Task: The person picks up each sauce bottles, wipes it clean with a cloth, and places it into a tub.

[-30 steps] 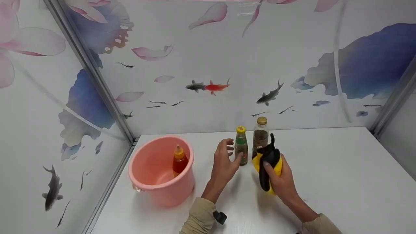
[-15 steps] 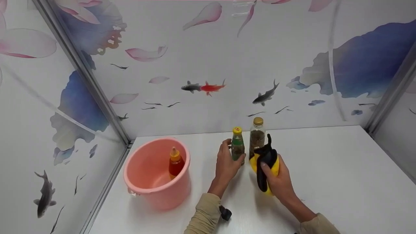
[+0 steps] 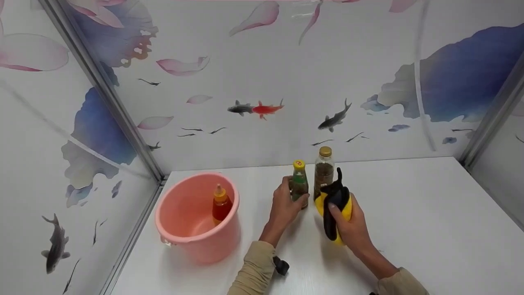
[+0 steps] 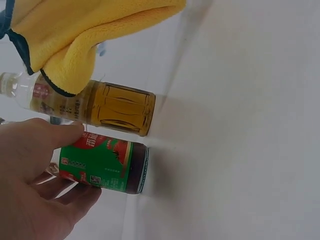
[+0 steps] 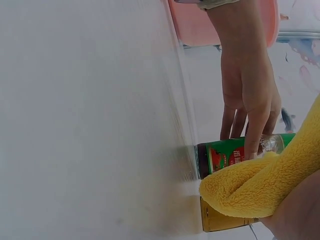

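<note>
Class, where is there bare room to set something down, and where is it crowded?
The widest bare patch lies right of the right hand and yellow cloth, reaching the right edge of the table. A narrower strip runs between the pink bucket and left hand. It is crowded around the green-labelled bottle and gold-capped bottle, beside both hands.

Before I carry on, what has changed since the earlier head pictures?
The left hand has moved slightly right and closed round the green-labelled bottle, which it now grips. Nothing was visibly let go. Unchanged: the right hand holds the yellow-and-black cloth, the gold-capped bottle stands behind it, and the red bottle stays in the pink bucket.
</note>
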Available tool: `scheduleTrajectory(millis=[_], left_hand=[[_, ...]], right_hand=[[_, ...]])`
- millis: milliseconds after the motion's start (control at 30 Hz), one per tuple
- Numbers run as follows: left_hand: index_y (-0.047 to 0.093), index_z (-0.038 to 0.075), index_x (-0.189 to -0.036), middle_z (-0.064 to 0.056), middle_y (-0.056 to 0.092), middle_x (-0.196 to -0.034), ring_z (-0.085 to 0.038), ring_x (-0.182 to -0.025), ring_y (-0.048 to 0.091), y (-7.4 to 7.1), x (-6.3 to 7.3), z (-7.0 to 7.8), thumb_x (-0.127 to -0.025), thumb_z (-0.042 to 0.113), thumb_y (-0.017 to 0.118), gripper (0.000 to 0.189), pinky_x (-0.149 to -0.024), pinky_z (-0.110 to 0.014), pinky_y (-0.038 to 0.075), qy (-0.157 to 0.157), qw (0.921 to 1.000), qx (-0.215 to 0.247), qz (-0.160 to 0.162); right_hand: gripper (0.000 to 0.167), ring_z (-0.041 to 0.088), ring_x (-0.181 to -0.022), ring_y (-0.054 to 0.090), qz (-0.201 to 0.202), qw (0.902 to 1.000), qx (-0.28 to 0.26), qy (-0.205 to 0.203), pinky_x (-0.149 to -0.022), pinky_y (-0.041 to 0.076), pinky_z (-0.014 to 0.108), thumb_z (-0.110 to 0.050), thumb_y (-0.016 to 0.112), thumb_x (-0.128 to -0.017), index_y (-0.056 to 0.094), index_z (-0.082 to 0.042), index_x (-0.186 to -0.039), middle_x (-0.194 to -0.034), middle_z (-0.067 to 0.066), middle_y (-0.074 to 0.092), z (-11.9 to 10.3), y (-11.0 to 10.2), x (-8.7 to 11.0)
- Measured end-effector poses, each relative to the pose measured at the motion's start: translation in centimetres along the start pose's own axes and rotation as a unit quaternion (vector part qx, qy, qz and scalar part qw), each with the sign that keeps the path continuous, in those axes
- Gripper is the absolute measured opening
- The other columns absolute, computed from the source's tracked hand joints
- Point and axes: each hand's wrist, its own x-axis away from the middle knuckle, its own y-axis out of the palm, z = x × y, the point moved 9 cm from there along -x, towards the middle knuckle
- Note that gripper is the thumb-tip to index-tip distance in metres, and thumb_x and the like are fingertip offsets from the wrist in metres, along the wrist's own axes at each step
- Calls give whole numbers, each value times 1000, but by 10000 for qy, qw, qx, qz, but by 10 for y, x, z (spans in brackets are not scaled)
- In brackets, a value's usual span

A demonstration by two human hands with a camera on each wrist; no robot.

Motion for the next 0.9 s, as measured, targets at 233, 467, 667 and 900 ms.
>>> scheduleTrajectory(millis=[233, 467, 667, 900], left_hand=[[52, 12, -150, -8, 69, -142, -18, -129, 69, -4, 10, 3, -98, 20, 83, 61, -111, -43, 58, 59, 9991, 217, -358], [50, 15, -147, -6, 73, -134, -14, -120, 72, -13, 26, 4, -96, 28, 85, 63, -101, -36, 63, -130, 9958, 700, -575], [52, 14, -142, -7, 77, -128, -14, -114, 75, -21, 38, 14, -95, 36, 86, 62, -98, -35, 64, -210, 9935, 847, -734], [58, 16, -140, -5, 74, -132, -14, -110, 76, -28, 53, 32, -96, 42, 83, 57, -96, -32, 64, -108, 9908, 1061, -832]], right_hand=[[36, 19, -100, 68, 39, 9999, 127, -79, -88, 60, 22, -20, 70, -107, 56, -10, -139, -118, 6, 67, -3, 0, 0], [39, 19, -102, 67, -26, 9999, 157, -12, -90, 59, 22, -21, 68, -108, 54, -11, -143, -122, 5, 65, -3, 5, 4], [42, 20, -101, 66, 1, 9999, 94, -45, -88, 58, 23, -22, 70, -107, 53, -14, -145, -120, 5, 65, -5, 10, 5], [47, 20, -104, 65, -164, 9998, -43, -60, -91, 58, 23, -22, 68, -108, 49, -15, -150, -125, 4, 64, -9, 20, 10]])
